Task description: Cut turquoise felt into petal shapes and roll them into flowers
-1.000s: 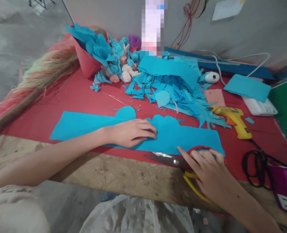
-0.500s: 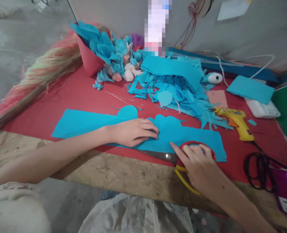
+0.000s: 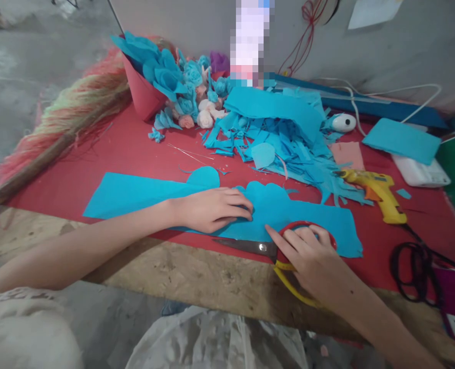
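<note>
A long strip of blue crepe paper (image 3: 308, 215) lies along the near side of the red surface, its far edge scalloped near the middle. My left hand (image 3: 215, 209) rests flat on the strip, fingers stretched to the right. Close to the strip's near edge, my right hand (image 3: 308, 251) holds a pair of scissors (image 3: 264, 248) with red and yellow handles; the blades point left and look closed. My right index finger extends onto the paper. Behind my left hand lies a rounded blue piece (image 3: 204, 177).
Blue scraps (image 3: 273, 148) are heaped behind the strip, beside paper flowers (image 3: 189, 100) and a red paper cone (image 3: 143, 97). A yellow glue gun (image 3: 385, 192) lies to the right, its cord running toward a purple power strip (image 3: 454, 302). A broom (image 3: 66, 133) lies along the left.
My right hand and the scissors have shifted slightly left, and more of the blade shows below the paper's near edge. My left hand stays in place on the strip.
</note>
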### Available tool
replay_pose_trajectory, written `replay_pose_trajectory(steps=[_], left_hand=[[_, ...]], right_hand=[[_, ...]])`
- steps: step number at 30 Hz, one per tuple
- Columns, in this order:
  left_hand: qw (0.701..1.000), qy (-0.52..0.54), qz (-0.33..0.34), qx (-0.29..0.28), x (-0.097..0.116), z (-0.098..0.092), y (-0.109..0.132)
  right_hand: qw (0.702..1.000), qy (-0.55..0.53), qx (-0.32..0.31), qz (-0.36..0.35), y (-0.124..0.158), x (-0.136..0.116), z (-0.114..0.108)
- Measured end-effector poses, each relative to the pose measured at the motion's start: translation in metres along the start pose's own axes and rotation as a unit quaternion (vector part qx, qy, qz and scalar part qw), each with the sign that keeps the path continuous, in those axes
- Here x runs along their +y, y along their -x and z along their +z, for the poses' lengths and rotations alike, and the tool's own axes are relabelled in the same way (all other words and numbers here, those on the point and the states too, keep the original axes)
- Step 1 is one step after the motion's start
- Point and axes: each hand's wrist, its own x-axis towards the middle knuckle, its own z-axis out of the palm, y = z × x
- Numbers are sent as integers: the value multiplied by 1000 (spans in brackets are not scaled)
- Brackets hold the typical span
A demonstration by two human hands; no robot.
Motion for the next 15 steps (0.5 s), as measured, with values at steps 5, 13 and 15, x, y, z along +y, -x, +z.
replay_pose_trajectory(steps=[5,13,15], left_hand=[[1000,2,-1,1,0,1,0],[1000,-1,5,7,0,1,0],[1000,2,5,11,1,0,-1]], right_hand=[[1000,-2,14,-12,-1,4,1],[996,-77,35,-25,2,6,-4],[995,-82,41,-26,3,6,-4]])
